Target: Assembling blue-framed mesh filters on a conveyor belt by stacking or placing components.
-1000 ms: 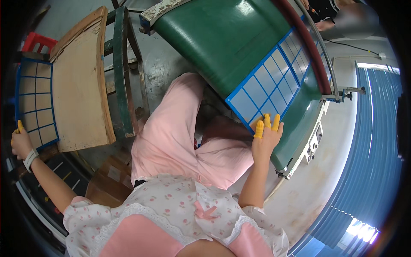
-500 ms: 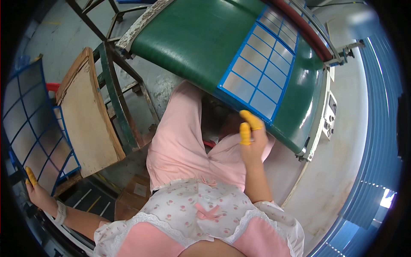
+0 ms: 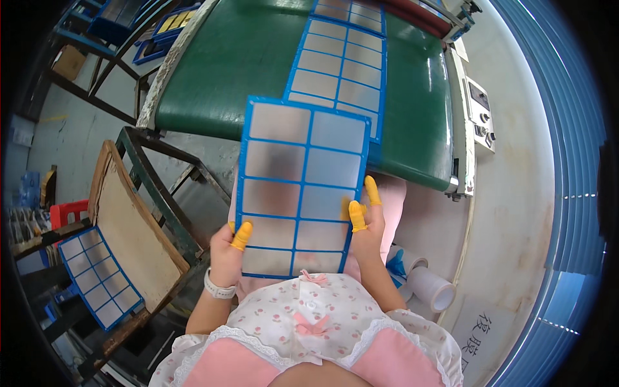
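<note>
A translucent sheet with a blue grid and blue border (image 3: 274, 158) is held up in front of my body, above my lap. My left hand (image 3: 225, 257) pinches its lower left edge, with a yellow finger cot showing on the thumb. On the opposite edge, my right hand (image 3: 370, 233) grips with fingers and thumb in yellow cots. Beyond it, a similar blue-gridded sheet (image 3: 338, 64) lies on the green conveyor belt (image 3: 225, 71), its near end partly covered by the held one. Part of a further sheet (image 3: 351, 11) shows at the top, near a dark red roller (image 3: 422, 14).
On my left, another blue-gridded sheet (image 3: 102, 278) rests by a wood-edged board (image 3: 132, 226) beside a dark metal frame (image 3: 158, 200). A control panel (image 3: 480, 116) is on the machine's right side. White rolls (image 3: 433, 289) lie low at the right.
My left hand has come from the far left to my front, bringing a gridded sheet. My right hand now grips that sheet's right edge. My view has shifted; the belt's sheet appears farther away.
</note>
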{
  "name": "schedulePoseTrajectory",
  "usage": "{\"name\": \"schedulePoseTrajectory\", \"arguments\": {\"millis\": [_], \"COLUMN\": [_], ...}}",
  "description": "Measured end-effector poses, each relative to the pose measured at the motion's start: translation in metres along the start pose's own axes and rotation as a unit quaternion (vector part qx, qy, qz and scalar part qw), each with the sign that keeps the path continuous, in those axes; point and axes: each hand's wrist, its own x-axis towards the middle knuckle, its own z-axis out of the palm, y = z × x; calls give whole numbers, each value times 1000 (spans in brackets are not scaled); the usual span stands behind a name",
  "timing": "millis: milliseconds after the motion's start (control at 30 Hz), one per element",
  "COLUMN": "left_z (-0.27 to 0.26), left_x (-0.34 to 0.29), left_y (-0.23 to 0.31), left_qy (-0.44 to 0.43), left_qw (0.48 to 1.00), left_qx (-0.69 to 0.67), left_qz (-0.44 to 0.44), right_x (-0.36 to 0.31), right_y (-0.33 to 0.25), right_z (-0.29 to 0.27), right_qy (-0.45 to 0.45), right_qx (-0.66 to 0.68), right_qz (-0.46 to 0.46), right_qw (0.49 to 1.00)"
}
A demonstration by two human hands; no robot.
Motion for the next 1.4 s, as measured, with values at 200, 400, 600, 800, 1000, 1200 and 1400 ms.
{"name": "schedulePoseTrajectory", "arguments": {"millis": [200,400,600,800,1000,1200,1400], "left_z": [12,15,18,22,30,28,30], "left_x": [-1,8,15,21,27,44,52], "left_y": [-19,-18,-20,-20,-1,17,19], "left_qy": [-40,-68,-41,-52,-78,-127,-131], "left_qw": [998,995,996,995,994,981,981], "left_qx": [20,22,52,43,21,138,116], "left_qz": [-55,-66,-62,-73,-69,-45,-85], "right_x": [-17,-11,-1,10,21,30,34], "right_y": [11,22,22,13,14,8,13], "right_z": [-12,-15,-15,-15,-15,-11,-13], "right_qy": [98,106,115,117,116,123,117], "right_qx": [20,19,-7,-5,29,52,-2], "right_qz": [69,78,80,71,89,93,87], "right_qw": [993,991,990,991,989,987,989]}}
